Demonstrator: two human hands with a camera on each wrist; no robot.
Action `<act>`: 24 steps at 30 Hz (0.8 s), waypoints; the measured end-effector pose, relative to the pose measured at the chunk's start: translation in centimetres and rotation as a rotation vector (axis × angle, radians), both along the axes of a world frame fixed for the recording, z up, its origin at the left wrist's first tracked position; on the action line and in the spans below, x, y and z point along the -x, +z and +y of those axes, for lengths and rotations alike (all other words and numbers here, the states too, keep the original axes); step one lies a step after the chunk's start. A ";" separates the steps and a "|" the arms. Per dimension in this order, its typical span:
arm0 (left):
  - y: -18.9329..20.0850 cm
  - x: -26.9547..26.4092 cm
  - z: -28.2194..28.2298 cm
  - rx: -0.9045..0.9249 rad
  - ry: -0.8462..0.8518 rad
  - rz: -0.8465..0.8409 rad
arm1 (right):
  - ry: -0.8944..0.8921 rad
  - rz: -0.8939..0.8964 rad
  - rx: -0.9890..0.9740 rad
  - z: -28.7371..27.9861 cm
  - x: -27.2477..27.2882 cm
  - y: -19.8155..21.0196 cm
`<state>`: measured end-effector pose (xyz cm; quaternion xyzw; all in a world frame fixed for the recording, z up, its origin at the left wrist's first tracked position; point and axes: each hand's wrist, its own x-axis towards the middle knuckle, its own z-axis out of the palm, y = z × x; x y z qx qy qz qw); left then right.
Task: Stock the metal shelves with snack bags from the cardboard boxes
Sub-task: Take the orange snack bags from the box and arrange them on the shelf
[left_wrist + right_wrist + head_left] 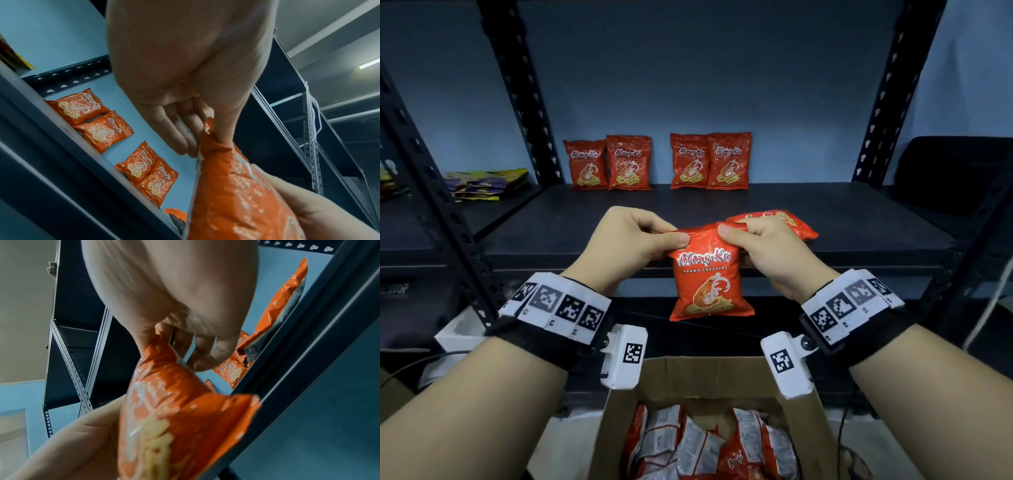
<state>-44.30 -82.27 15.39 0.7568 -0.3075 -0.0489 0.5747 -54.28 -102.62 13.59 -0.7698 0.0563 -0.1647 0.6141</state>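
A red prawn-cracker bag [709,274] hangs upright in front of the shelf's front edge, held by its top corners. My left hand [640,240] pinches the top left corner and my right hand [760,246] pinches the top right corner. The wrist views show the same bag [236,194] [176,426] hanging below the curled fingers. Another red bag [787,222] lies flat on the black shelf [859,226] behind my right hand. Several red bags [661,161] stand against the blue back wall. An open cardboard box [811,411] below holds more red bags [705,445].
Black perforated uprights [434,192] [883,102] frame the shelf bay. A pile of purple and yellow bags [486,185] lies on the neighbouring shelf to the left. A dark object [955,164] sits on the right shelf. Cables run along the floor at left.
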 end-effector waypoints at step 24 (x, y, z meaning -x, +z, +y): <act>-2.2 -3.5 -11.5 -0.106 -0.033 -0.171 | -0.339 -0.131 -0.100 -11.2 1.6 3.3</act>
